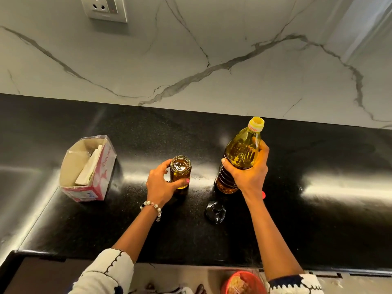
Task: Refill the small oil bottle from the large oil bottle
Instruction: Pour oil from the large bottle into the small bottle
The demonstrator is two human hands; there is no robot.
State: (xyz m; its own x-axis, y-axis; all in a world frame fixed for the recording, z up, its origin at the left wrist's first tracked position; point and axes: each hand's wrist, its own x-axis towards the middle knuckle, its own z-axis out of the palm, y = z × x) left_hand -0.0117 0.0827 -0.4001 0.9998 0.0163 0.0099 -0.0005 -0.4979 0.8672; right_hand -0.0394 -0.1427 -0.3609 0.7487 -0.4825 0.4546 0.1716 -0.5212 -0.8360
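Observation:
The small oil bottle [180, 170] is a short glass jar standing upright on the black counter, its mouth uncovered and oil showing inside. My left hand [162, 183] is wrapped around its left side. The large oil bottle [241, 155] is clear plastic with a yellow neck, filled with yellow oil, and stands to the right of the jar, leaning slightly. My right hand [249, 170] grips its middle from the right. A dark round lid [215, 211] lies on the counter in front of the two bottles.
An open cardboard box [88, 168] with paper inside sits at the left. A marble backsplash with a wall socket [106, 7] rises behind the counter [318, 209]. A small red object [263, 195] peeks out beside my right wrist. A red container [241, 283] is below the counter edge.

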